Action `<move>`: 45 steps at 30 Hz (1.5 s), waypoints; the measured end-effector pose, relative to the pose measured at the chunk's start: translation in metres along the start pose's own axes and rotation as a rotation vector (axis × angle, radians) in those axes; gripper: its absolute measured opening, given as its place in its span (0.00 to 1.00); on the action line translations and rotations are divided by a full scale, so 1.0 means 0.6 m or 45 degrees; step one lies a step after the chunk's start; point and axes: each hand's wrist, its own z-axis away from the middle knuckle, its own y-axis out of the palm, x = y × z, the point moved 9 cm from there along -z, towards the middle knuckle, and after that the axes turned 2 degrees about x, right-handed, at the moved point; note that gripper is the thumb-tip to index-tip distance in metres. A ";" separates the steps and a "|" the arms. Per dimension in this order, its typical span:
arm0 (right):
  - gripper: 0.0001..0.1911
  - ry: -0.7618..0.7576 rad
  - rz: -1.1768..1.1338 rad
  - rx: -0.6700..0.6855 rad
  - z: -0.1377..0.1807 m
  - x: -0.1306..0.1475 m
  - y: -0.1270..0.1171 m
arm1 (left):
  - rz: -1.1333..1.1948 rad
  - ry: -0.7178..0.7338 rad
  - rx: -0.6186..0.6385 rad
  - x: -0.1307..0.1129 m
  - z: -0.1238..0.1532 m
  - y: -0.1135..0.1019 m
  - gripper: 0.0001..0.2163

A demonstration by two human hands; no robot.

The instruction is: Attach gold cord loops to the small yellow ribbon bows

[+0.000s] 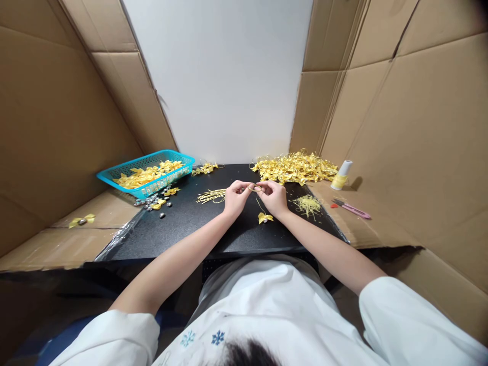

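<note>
Above the middle of the black table, my left hand (237, 195) and my right hand (273, 196) meet fingertip to fingertip. Both are closed in a pinch on a thin yellow cord (254, 189), which forms a small loop between them. From the loop the cord runs down to a yellow ribbon bow (266, 218) with a shiny bead, lying on the table below my right hand. Just left of my left hand is a bundle of cut yellow cords (211, 196). Short yellow cord scraps (308, 204) lie to the right of my right hand.
A turquoise basket (143, 191) of yellow bows stands at the left, with silver beads (162, 215) beside it. A heap of yellow bows (295, 168) lies at the back right. Further right are a thread cone (342, 175) and a pink cutter (356, 210). Cardboard walls enclose both sides.
</note>
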 end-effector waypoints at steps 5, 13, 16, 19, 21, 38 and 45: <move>0.10 -0.018 0.007 0.008 -0.001 0.004 -0.002 | -0.016 -0.011 0.021 0.000 0.001 0.001 0.12; 0.10 0.119 -0.083 0.017 -0.005 -0.013 -0.004 | -0.161 0.002 0.114 -0.010 0.000 0.010 0.11; 0.08 0.244 -0.147 -0.017 -0.009 -0.034 -0.009 | -0.330 -0.166 0.421 0.008 0.000 0.030 0.12; 0.07 0.346 -0.198 -0.048 -0.012 -0.052 -0.014 | -0.438 -0.420 0.845 0.035 0.023 0.054 0.14; 0.07 0.393 -0.207 -0.055 -0.012 -0.059 -0.015 | -0.532 -0.439 0.998 0.036 0.036 0.062 0.16; 0.10 0.379 -0.325 0.227 -0.024 -0.074 0.013 | -0.030 -0.596 0.489 0.058 0.011 0.037 0.13; 0.05 0.160 -0.155 0.226 -0.029 -0.050 0.003 | 0.246 -0.513 0.263 0.054 -0.001 0.021 0.18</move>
